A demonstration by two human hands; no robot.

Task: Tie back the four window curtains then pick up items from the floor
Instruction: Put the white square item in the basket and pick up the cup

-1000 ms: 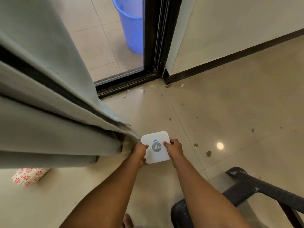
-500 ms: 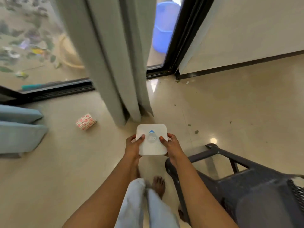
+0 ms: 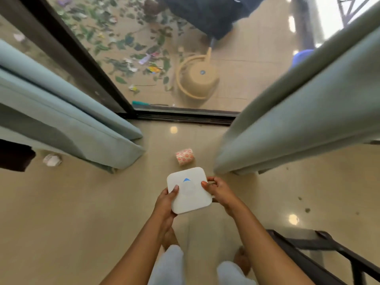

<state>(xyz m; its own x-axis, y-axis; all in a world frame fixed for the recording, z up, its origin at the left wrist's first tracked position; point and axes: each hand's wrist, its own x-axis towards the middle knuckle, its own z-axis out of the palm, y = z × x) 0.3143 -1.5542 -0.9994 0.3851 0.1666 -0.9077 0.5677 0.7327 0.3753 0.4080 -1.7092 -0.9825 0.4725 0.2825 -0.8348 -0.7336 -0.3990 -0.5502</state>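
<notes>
I hold a flat white square box (image 3: 190, 194) with a blue mark above the floor, in front of me. My left hand (image 3: 165, 201) grips its left edge, thumb on top. My right hand (image 3: 219, 189) grips its right edge. A small roll with a red flower print (image 3: 184, 156) lies on the tiles just beyond the box. A crumpled pale item (image 3: 52, 160) lies at the far left by the curtain foot. One grey-green curtain (image 3: 67, 120) hangs on the left and another curtain (image 3: 304, 112) on the right, both bunched.
The glass door with its black sill track (image 3: 185, 116) lies ahead; beyond it are leaf litter and an upturned tan bucket (image 3: 196, 81). A black chair frame (image 3: 320, 254) stands at the lower right. My feet are below the box.
I have lifted the box off the floor and turned left. The view swung from the wall corner to the gap between the two curtains, and the flowered roll now lies straight ahead.
</notes>
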